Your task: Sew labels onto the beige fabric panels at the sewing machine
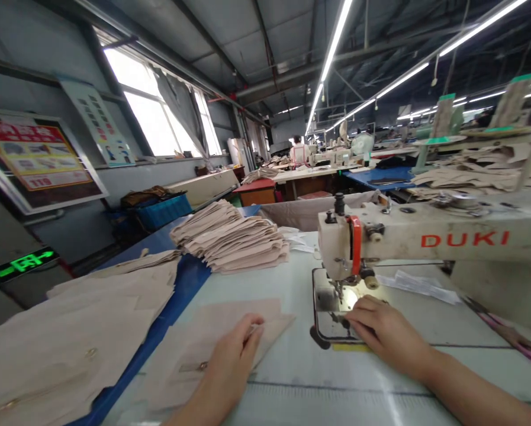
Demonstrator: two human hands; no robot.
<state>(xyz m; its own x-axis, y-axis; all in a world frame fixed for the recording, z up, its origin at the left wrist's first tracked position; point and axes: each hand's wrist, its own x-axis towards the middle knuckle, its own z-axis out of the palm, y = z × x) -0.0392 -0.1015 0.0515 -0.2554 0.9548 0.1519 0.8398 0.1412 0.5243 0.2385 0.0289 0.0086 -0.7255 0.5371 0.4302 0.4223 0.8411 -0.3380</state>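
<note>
A beige fabric piece (221, 319) with a zipper (194, 367) set in it lies on the pale sewing table, left of the machine. My left hand (232, 361) pinches its folded-over edge between thumb and fingers. My right hand (385, 331) is at the sewing machine (407, 234), just right of the lit needle area and over the metal needle plate (325, 299). Its thumb and fingertips are pressed together; whatever they hold, if anything, is too small to make out. No fabric shows under the needle.
Behind the fabric piece rises a stack of folded beige fabric (243, 242). More beige pieces with zippers (83, 337) lie on a blue surface at left. White strips (418, 286) lie beneath the machine arm, with pink-handled scissors (509, 337) at far right.
</note>
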